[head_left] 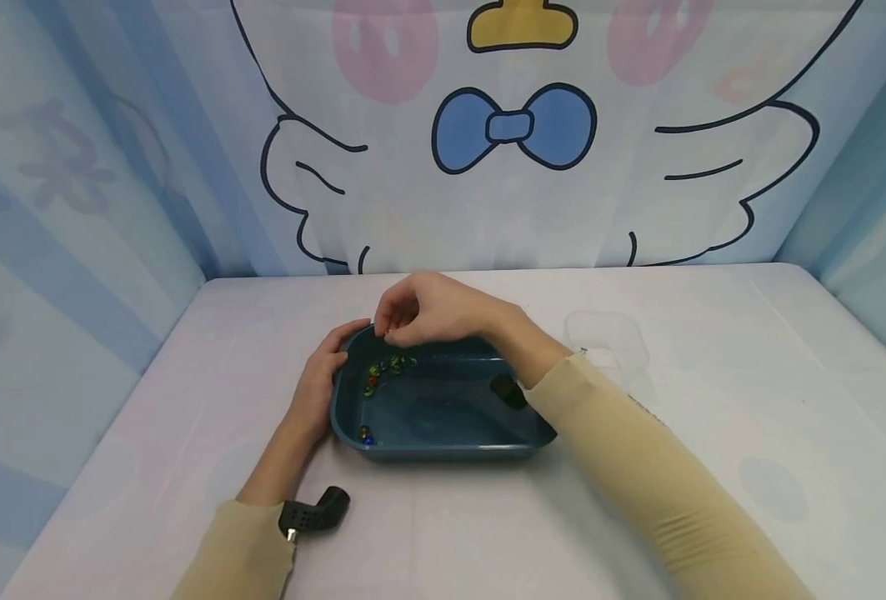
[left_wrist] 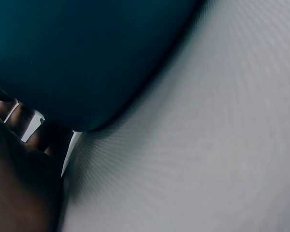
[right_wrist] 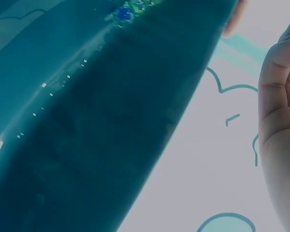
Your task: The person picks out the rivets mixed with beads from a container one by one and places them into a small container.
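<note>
A dark blue rectangular tray [head_left: 427,453] stands on the table, with several glass marbles [head_left: 396,364] along its left and back-left inner edge. A blue marble [right_wrist: 124,13] shows in the right wrist view. My left hand [head_left: 315,387] holds the tray's left end, fingers along the outer wall and thumb by the rim. Above the back-left rim is my right hand [head_left: 438,310], fingers bent and thumb brought up to the fingertips. I cannot tell whether a marble is between them. In the left wrist view, fingers [left_wrist: 19,116] lie against the tray's outer wall.
A clear plastic box [head_left: 608,340] stands behind the tray to the right, partly overlapped by the right sleeve [head_left: 638,467]. Black wrist cameras [head_left: 315,510] sit on the wrists. A printed curtain [head_left: 513,208] hangs behind the table's back edge.
</note>
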Demonstrator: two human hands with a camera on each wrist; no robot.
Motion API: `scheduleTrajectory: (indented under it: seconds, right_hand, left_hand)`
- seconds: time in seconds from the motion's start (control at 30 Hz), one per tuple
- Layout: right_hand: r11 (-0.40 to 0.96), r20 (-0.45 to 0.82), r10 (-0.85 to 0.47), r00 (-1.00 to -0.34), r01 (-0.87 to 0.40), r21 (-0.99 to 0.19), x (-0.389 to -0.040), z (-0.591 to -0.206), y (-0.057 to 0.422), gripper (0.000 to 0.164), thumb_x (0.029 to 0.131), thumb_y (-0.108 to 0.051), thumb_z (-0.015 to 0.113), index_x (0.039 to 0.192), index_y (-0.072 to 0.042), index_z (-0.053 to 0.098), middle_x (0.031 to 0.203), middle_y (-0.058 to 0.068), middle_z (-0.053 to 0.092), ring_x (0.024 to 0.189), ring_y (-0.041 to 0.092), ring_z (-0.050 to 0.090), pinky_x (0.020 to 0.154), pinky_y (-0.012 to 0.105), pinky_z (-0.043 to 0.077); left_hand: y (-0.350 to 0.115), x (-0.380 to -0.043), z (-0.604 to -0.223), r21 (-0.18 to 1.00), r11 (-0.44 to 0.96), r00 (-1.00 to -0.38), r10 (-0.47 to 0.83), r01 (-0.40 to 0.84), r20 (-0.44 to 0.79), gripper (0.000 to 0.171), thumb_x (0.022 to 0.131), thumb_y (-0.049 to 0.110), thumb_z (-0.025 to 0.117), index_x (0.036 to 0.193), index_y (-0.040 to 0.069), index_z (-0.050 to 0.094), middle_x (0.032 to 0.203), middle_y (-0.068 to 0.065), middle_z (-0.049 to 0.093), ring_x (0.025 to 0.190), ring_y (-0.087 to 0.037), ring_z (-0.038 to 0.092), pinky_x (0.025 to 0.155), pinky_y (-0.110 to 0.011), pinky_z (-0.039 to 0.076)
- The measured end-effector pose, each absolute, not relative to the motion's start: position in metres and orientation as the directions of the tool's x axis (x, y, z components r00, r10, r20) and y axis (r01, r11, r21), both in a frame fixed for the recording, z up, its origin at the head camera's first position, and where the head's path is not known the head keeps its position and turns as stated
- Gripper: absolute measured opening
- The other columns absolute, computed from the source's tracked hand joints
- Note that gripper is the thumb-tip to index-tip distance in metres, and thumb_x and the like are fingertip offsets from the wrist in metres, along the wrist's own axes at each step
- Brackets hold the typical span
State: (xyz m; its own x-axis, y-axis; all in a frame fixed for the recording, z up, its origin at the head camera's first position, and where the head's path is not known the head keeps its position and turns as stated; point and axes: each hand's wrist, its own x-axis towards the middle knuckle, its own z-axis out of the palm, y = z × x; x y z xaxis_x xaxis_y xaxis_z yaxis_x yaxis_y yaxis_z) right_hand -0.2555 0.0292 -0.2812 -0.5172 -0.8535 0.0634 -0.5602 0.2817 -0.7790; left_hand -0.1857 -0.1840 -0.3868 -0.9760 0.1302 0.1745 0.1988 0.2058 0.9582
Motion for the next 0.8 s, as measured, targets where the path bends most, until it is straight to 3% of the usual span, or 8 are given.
scheduleTrajectory:
  seconds: [0.8]
  right_hand:
    - [0.325, 0.114, -0.799, -0.590, -0.584, -0.743, -0.241, -0.253, 0.066, 0.007, 0.091, -0.006, 0.067, 0.096, -0.006, 0.072, 0.087, 0.004, 0.066, 0.078, 0.024, 0.060, 0.076, 0.035, 0.053]
  left_hand:
    - [-0.184, -0.186, -0.387, 0.948, 0.220, -0.969, 0.135, 0.232, 0.206, 0.055, 0.098, 0.004, 0.024, 0.150, 0.004, 0.043, 0.153, -0.012, 0.043, 0.143, -0.026, 0.035, 0.119, -0.048, 0.016]
